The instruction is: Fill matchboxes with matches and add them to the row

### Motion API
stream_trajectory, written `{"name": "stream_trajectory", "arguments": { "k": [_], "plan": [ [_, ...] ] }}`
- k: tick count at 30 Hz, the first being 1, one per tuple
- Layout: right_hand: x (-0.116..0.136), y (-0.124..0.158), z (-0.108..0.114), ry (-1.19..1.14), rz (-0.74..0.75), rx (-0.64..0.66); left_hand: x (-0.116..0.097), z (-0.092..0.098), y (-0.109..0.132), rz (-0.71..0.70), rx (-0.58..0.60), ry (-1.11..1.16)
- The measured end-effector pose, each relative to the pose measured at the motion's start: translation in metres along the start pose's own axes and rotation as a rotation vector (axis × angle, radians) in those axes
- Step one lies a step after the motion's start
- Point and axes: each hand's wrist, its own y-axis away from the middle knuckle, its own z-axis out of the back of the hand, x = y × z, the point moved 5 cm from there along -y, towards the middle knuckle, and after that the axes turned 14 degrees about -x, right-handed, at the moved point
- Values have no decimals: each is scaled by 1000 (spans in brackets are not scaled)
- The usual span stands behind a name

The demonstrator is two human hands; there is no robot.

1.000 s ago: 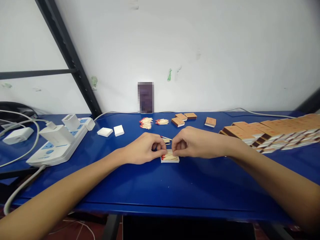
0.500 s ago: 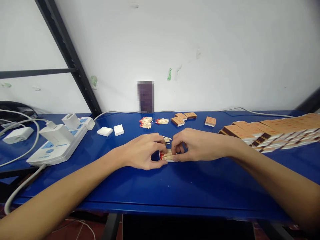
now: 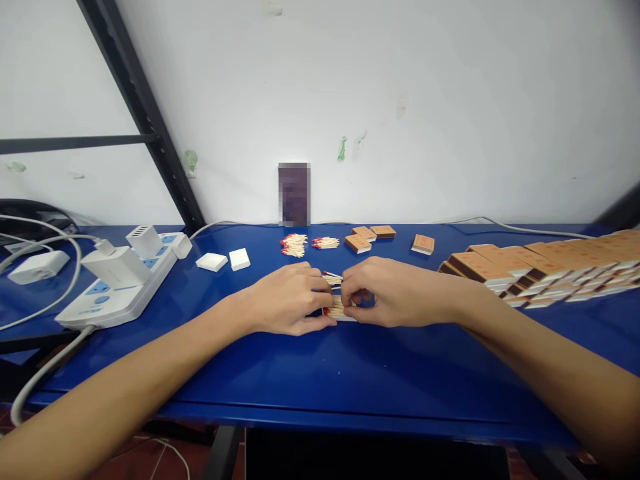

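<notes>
A small white matchbox tray [image 3: 345,319] lies on the blue table, filled with red-headed matches [image 3: 338,307]. My left hand [image 3: 293,298] grips the tray's left end, thumb along the near side and fingers along the far side. At the right end, the curled fingers and thumb of my right hand [image 3: 383,291] close over the plain ends of the matches; the fingertips are partly hidden. Just behind the tray, more loose matches [image 3: 332,277] show between my hands.
Two match piles [image 3: 293,245] [image 3: 326,243] lie farther back. Several closed matchboxes [image 3: 358,243] sit right of them, with a large stack [image 3: 540,263] at far right. Two white trays [image 3: 211,262] [image 3: 239,259] and a power strip [image 3: 125,293] with plugs are left. A pixelated dark rectangle [image 3: 294,193] stands at the wall.
My right thumb and fingers have shifted slightly over the matches at the tray's right end. My left hand keeps its hold on the tray. The whole view has moved a little.
</notes>
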Motion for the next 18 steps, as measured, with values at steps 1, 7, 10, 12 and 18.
{"name": "stream_trajectory", "arguments": {
  "k": [1, 7, 10, 12, 18],
  "plan": [
    [-1, 0, -1, -9, -6, 7, 0, 0, 0, 4, -4, 3],
    [-6, 1, -2, -40, -52, 27, 2, -1, 2, 31, 0, 51],
    [-6, 2, 0, -72, -76, 39, 2, -1, 2, 60, 13, 77],
    [-7, 2, 1, -88, -86, 44, 3, 0, 2, 103, 15, 98],
    [-25, -4, 4, 67, -147, -179, 17, 5, 4, 284, -56, 179]
  ]
}}
